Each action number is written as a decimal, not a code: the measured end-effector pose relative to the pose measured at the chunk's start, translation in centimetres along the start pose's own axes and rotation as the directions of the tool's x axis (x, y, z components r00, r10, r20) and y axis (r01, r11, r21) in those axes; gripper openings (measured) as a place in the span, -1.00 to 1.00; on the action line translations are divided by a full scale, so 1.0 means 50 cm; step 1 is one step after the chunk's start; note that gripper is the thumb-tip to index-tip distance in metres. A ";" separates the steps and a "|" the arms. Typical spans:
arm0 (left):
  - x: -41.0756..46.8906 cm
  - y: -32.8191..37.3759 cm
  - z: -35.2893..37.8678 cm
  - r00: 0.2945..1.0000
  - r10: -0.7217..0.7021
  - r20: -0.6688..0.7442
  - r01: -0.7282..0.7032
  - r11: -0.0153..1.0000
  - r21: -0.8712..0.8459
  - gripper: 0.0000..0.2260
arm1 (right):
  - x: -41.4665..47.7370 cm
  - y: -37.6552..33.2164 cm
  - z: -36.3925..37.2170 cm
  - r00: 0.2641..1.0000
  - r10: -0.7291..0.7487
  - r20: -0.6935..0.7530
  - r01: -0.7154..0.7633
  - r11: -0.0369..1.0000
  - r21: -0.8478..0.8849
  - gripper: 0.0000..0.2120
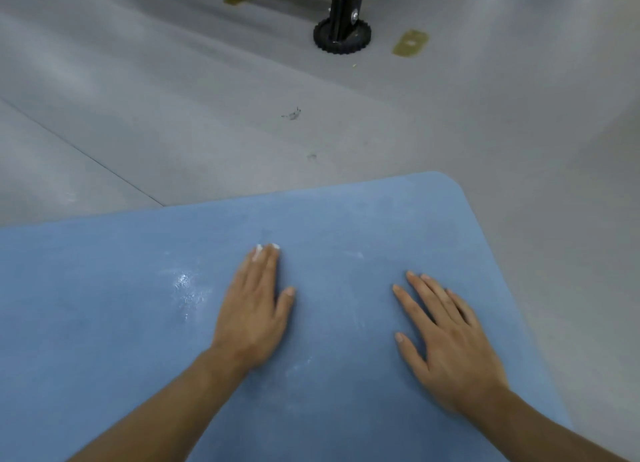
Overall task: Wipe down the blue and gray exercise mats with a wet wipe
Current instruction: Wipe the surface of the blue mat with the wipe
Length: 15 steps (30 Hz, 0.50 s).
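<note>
The blue mat [104, 323] is lying flat on the gray floor [173, 115], a wet patch [183, 285] glistening at its left. The left hand [254, 309] is pressing on it, fingers together; the right hand [446, 340] is resting flat, fingers spread, near its rounded corner.

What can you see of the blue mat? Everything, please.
The blue mat lies flat on gray flooring and fills the lower frame. One rounded corner shows at the far right. Its surface looks matte and foam-like, with pale whitish smears and a shiny wet patch left of centre. Both hands rest palm-down on it: the left hand with fingers together, the right hand with fingers spread. White bits at the left fingertips may be a wipe, but I cannot tell.
</note>
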<state>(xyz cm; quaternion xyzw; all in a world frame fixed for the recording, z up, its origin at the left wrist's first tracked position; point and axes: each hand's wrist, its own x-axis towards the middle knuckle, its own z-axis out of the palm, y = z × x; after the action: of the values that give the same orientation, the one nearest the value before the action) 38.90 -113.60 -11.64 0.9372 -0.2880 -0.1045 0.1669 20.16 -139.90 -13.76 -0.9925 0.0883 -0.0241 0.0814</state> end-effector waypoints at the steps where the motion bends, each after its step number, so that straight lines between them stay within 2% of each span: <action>1: -0.009 0.021 0.011 0.997 0.068 0.025 -0.069 0.997 0.016 -0.32 | 0.000 0.000 0.000 1.000 0.000 -0.003 0.000 1.000 0.002 -0.37; 5: -0.049 0.044 0.046 0.923 0.361 0.133 -0.372 0.926 0.067 -0.46 | 0.001 0.000 -0.001 1.000 0.000 -0.005 0.000 1.000 0.011 -0.37; 8: -0.043 0.001 0.031 0.853 0.476 0.216 -0.507 0.853 0.121 -0.53 | 0.001 0.000 0.000 1.000 0.007 0.006 -0.007 1.000 0.018 -0.38; 12: 0.003 -0.052 -0.010 0.912 0.334 0.237 -0.383 0.900 0.207 -0.46 | 0.000 0.000 0.001 1.000 0.004 0.000 -0.004 1.000 0.009 -0.38; 15: 0.064 -0.098 -0.037 0.984 0.132 0.122 -0.155 0.967 0.204 -0.38 | -0.001 0.003 0.005 1.000 0.003 0.001 -0.003 1.000 0.007 -0.38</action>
<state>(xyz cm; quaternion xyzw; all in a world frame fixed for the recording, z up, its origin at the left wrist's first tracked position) 44.51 -111.17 -12.06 0.9193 -0.3734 -0.1108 0.0570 20.08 -139.99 -14.03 -0.9920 0.0899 -0.0238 0.0852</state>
